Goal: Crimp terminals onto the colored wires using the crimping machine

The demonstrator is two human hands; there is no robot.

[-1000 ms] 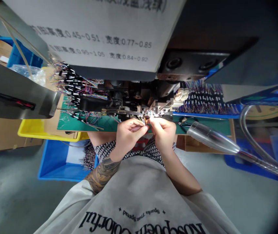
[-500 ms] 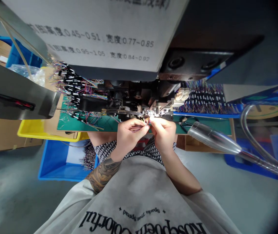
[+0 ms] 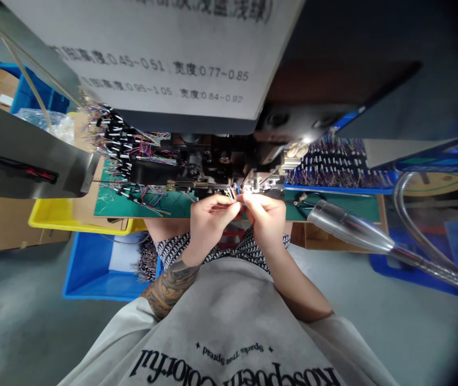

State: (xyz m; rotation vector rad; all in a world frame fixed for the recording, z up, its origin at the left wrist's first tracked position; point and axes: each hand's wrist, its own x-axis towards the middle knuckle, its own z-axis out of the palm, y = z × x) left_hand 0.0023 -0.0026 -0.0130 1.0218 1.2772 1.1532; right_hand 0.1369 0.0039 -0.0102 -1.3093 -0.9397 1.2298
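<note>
Between my hands are thin coloured wires (image 3: 232,194), their ends fanned out in white, yellow, orange and blue. My left hand (image 3: 211,219) is closed, pinching the wires between thumb and fingers. Close beside it, my right hand (image 3: 267,215) is also closed, its fingertips pinched on a wire at the lit working point of a machine (image 3: 224,155). The fingertips nearly touch the machine's metal parts, and glare there hides the exact wire end.
Bundled wires lie left (image 3: 120,139) and in a blue tray (image 3: 341,188) at right. A lamp on a flexible neck (image 3: 349,228) reaches in from the right over the green mat (image 3: 132,206). Yellow (image 3: 80,217) and blue bins (image 3: 92,273) stand at left; a labelled panel (image 3: 152,64) hangs above.
Both hands have shifted slightly left. The wire ends at my left fingertips now fan upward more, and a blue one shows. Both hands stay pinched.
</note>
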